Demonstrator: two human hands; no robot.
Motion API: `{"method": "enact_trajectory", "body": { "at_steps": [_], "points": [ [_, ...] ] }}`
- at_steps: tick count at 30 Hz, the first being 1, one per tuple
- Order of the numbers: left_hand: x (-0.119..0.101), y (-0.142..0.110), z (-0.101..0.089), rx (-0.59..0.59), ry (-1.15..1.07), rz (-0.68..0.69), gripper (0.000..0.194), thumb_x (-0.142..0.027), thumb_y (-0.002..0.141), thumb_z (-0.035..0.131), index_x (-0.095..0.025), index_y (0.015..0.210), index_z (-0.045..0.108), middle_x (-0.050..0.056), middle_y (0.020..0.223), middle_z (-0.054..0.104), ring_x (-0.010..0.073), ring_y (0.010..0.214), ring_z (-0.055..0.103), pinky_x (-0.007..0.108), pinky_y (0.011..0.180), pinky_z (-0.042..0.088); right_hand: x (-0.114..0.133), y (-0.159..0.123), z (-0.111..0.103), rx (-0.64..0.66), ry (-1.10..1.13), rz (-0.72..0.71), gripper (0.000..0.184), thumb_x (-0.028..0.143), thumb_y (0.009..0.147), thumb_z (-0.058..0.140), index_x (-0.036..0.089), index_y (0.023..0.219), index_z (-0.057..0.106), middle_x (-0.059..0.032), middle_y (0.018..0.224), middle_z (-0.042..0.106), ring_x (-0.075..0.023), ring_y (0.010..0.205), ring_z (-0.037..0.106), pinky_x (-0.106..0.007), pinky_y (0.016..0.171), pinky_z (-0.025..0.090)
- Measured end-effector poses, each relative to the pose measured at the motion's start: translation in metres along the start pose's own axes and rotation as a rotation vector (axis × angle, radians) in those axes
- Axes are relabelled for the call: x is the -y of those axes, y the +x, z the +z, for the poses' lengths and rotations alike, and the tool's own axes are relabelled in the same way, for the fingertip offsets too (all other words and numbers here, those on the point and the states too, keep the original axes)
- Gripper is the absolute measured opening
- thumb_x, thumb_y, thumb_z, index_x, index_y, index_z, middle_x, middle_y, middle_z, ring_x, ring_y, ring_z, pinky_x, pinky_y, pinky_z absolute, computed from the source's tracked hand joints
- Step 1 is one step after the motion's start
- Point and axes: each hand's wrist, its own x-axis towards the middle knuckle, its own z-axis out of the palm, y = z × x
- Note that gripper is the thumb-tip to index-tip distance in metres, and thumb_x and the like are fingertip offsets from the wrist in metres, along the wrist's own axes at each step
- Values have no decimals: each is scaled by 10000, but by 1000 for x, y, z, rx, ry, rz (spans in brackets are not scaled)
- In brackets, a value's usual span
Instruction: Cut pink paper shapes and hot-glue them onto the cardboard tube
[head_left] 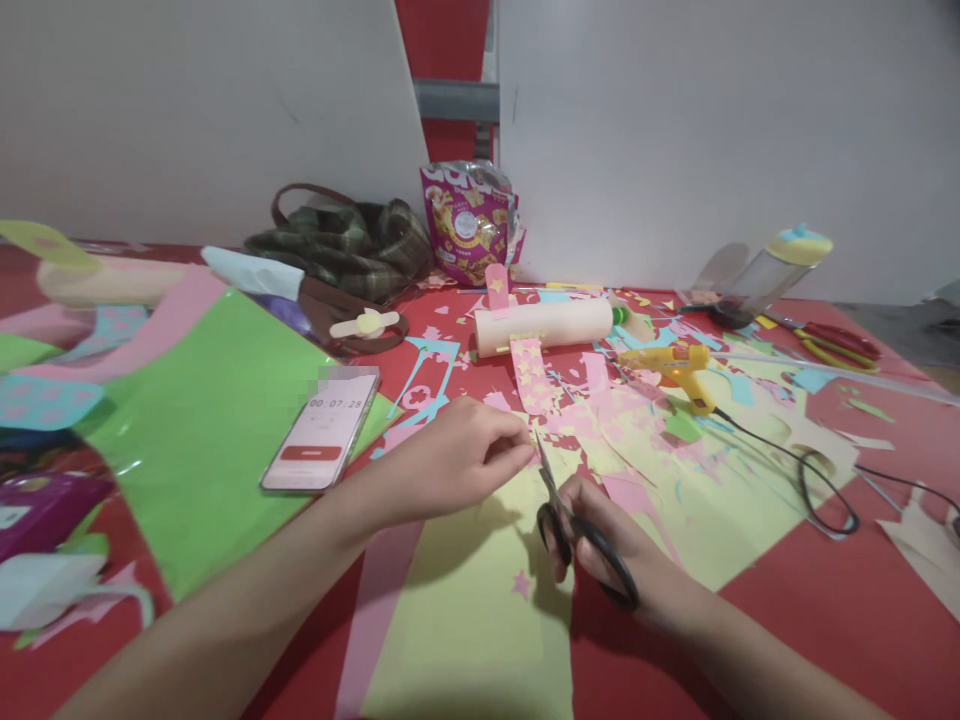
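Observation:
My right hand [622, 545] grips black-handled scissors [570, 525], fingers through the loops, blades pointing up and away. My left hand [457, 455] is closed in a pinch right at the blade tips, holding a tiny scrap I cannot make out. Both hands hover over a pale yellow paper sheet [472, 610] on the red table [810, 590]. A small pink star [523, 583] lies on the yellow sheet just below the scissors.
A phone [321, 432] showing a timer lies on green paper [195, 440] at the left. Behind are a cream roll with pink starred strips [544, 325], a yellow glue gun [679, 368] with its cable, red scissors [832, 345], a snack bag [469, 220], a plaid bag [345, 250] and scattered paper scraps.

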Motion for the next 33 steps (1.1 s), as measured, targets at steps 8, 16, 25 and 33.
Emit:
{"method": "enact_trajectory", "body": {
  "at_steps": [8, 16, 25, 33],
  "points": [
    [0, 0, 1, 16, -50, -79, 265, -250, 796, 371, -136, 619, 533, -28, 545, 524, 59, 491, 426, 185, 470, 258, 3, 1, 1, -15, -8, -2, 381, 531, 690, 529, 202, 751, 346, 25, 676, 414, -96, 574, 424, -251, 546, 339],
    [-1, 1, 0, 40, -73, -119, 253, -255, 777, 386, -136, 596, 518, -30, 531, 503, 58, 483, 405, 175, 461, 256, -4, -1, -2, 11, 88, 1, 356, 509, 700, 534, 210, 774, 355, 19, 712, 399, -118, 636, 424, -278, 599, 358],
    [-3, 1, -1, 33, -42, -115, 267, -242, 770, 384, -129, 573, 524, -28, 502, 485, 60, 470, 397, 187, 459, 239, 1, 0, 0, 22, 52, 37, 355, 504, 713, 522, 213, 775, 329, 27, 703, 410, -98, 590, 415, -256, 574, 331],
    [-2, 1, 0, 31, -82, -117, 264, -236, 765, 375, -131, 562, 508, -36, 493, 448, 62, 454, 366, 194, 448, 221, 0, 1, -1, 12, 53, 17, 360, 497, 705, 538, 210, 762, 328, 34, 685, 399, -90, 567, 412, -250, 559, 334]
  ]
}}
